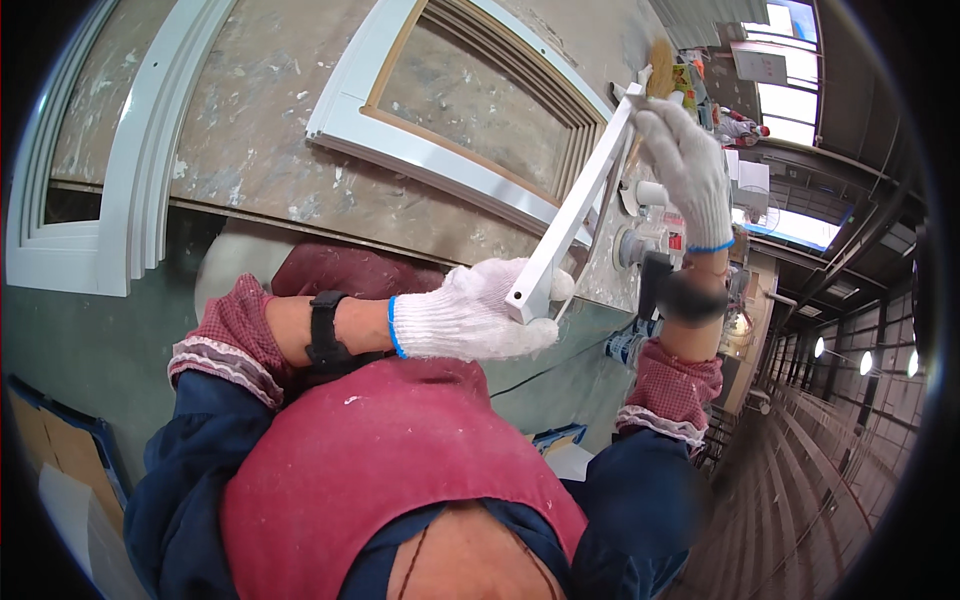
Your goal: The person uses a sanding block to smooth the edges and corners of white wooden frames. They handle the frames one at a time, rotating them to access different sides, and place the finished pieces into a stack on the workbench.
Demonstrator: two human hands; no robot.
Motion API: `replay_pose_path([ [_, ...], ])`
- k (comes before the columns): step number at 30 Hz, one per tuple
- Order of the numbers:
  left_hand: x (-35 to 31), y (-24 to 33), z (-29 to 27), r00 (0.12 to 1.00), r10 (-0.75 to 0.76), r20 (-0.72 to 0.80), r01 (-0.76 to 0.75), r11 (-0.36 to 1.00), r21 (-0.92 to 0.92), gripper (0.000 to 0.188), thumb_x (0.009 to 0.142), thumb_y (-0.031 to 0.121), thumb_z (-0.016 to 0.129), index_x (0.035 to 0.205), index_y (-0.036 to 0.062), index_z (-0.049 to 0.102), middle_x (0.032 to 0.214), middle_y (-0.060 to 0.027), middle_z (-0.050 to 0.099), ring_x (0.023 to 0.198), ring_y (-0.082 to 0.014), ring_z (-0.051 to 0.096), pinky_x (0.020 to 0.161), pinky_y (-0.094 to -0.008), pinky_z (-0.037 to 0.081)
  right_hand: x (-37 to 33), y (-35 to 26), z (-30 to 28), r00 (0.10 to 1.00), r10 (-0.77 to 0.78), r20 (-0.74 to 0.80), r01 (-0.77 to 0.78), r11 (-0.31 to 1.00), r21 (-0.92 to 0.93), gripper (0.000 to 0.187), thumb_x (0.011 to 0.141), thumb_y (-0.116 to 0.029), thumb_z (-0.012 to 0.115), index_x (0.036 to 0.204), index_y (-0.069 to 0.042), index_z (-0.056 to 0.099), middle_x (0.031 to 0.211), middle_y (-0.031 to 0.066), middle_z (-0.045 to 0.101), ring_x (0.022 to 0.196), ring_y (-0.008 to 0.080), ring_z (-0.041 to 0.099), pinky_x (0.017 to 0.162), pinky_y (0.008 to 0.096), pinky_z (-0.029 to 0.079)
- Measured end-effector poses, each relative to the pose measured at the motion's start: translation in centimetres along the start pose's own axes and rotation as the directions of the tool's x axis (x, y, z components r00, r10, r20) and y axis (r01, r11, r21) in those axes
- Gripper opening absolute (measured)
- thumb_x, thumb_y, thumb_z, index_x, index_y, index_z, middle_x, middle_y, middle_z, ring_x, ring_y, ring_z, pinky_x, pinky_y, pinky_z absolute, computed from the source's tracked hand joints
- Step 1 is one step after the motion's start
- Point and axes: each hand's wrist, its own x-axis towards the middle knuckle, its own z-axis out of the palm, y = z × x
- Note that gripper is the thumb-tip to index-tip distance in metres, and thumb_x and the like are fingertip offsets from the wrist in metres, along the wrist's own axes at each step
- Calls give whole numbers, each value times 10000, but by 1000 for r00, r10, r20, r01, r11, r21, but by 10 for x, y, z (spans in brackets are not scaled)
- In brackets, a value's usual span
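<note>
A long white bar (pixel 575 203) with small dark holes at its ends slants up from near my body toward the far right. In a white knitted glove with a blue cuff, my left hand (pixel 480 308) is closed around its near end, where a thin pale strip (pixel 568 296) also shows beside the fingers. My right hand (pixel 688 165), gloved the same way, has its bent fingers against the far end of the bar; the thumb is hidden. Behind the bar, a white frame (pixel 420 160) with a tan inner edge and stepped profile lies on the paint-spattered worktable (pixel 260 130).
At the left stands another white frame (pixel 130 180), overhanging the table's edge. Jars and a white cup (pixel 650 193) crowd the table's right end. A labelled bucket (pixel 622 347) is below it. Cardboard with blue edging (pixel 70 450) is at lower left.
</note>
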Motion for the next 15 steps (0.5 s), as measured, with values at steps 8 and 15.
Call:
replay_pose_path([
  [8, -4, 5, -4, 991, -117, 59, 113, 991, 68, 465, 819, 141, 724, 1252, 63, 575, 1067, -40, 646, 985, -115, 595, 880, -276, 490, 45, 98, 8, 992, 1, -122, -34, 964, -264, 321, 935, -326, 513, 1006, -39, 637, 886, 231, 658, 868, 421, 621, 761, 480, 477],
  [15, 3, -1, -21, 1000, -11, -20, 11, 1000, -16, 438, 828, 110, 700, 1239, 35, 571, 1123, -70, 641, 1006, -130, 607, 874, -308, 508, -2, 80, 3, 937, 239, -253, -238, 971, 36, 313, 942, -297, 527, 1030, -19, 641, 784, 114, 629, 677, 199, 589, 655, 339, 457],
])
